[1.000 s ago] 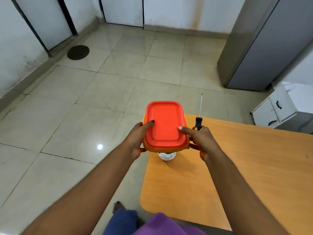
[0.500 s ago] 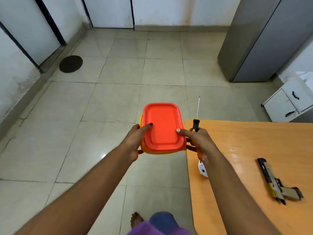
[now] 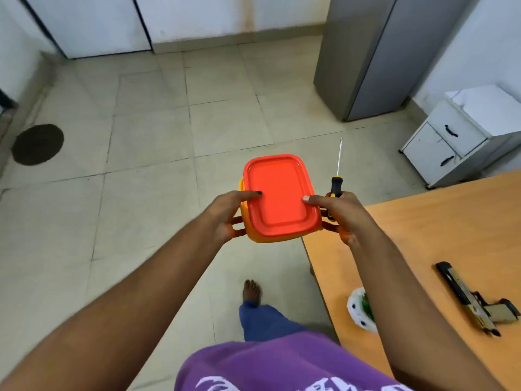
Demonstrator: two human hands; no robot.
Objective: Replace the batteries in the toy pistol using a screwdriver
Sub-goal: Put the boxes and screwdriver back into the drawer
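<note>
A toy pistol (image 3: 476, 301), black and tan, is laid flat on its side on the wooden tabletop (image 3: 439, 230), muzzle pointing away. A screwdriver (image 3: 337, 176) with a black-and-yellow handle and a thin metal shaft is held upright, tip upward, beside a closed orange container (image 3: 279, 197) with a red lid.

Orange wood table (image 3: 439, 235) at right. On it: toy pistol (image 3: 473, 300) lying flat near right edge; white bag (image 3: 359, 311) with green inside, near table's left edge, partly behind arm.
</note>
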